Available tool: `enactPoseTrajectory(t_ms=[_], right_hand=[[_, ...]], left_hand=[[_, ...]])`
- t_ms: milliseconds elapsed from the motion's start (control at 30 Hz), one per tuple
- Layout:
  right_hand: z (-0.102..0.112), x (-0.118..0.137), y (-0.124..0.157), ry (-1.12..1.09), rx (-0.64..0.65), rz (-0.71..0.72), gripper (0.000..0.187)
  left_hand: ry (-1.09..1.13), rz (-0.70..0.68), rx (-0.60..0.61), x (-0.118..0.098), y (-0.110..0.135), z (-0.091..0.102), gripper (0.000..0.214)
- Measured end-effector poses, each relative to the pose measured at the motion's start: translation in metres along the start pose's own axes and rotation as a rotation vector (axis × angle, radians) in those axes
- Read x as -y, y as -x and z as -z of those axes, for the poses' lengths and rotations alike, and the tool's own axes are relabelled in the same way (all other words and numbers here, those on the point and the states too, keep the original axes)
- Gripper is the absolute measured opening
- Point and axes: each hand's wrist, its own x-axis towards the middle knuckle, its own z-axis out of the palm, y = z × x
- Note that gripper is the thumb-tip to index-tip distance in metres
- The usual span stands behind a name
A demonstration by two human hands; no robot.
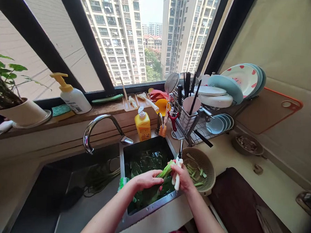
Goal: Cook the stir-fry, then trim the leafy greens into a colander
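green stalk (166,170), red-spotted plate (243,76)

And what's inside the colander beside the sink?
Inside the colander lie several pale green vegetable pieces. The right hand covers part of its left side in the picture, so anything behind it cannot be seen.
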Motion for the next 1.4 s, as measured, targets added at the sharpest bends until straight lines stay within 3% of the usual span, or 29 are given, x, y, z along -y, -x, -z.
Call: enactPoseTrajectory(t_ms=[100, 200, 333, 433, 600, 800, 1100, 1267, 1400], right_hand=[[0.016, 0.021, 0.018, 0.053, 0.011, 0.022, 0.042], [0.044, 0.032, 0.049, 0.116, -0.021, -0.021, 0.044], [0.086, 0.015, 0.091, 0.14, 0.092, -0.179, 0.043], [0.104, -0.005, 0.104, 0.136, 0.174, -0.219, 0.044], [0.107, 0.001, 0.099, 0.127, 0.233, -0.239, 0.046], [0.119, 0.016, 0.086, 0.238, 0.233, -0.195, 0.04], [0.132, 0.014, 0.073, 0.335, 0.15, -0.24, 0.034], [0.133, 0.015, 0.071, 0.339, 0.063, -0.322, 0.033], [0.134, 0.018, 0.074, 0.249, -0.011, -0.351, 0.03]], left_hand=[[-0.059, -0.017, 0.006, -0.018, -0.004, 0.0, 0.033], [-0.097, -0.022, 0.019, -0.035, -0.012, 0.0, 0.035], [-0.174, -0.04, 0.042, -0.059, -0.035, -0.008, 0.036], [-0.245, -0.022, 0.102, -0.075, -0.055, -0.02, 0.036], [-0.405, 0.168, 0.248, -0.082, -0.079, -0.042, 0.034], [-0.453, 0.224, 0.262, -0.085, -0.094, -0.052, 0.032], [-0.309, 0.34, 0.324, -0.095, -0.125, -0.057, 0.031], [-0.237, 0.377, 0.335, -0.091, -0.144, -0.055, 0.032], [-0.21, 0.353, 0.317, -0.081, -0.143, -0.05, 0.035]])
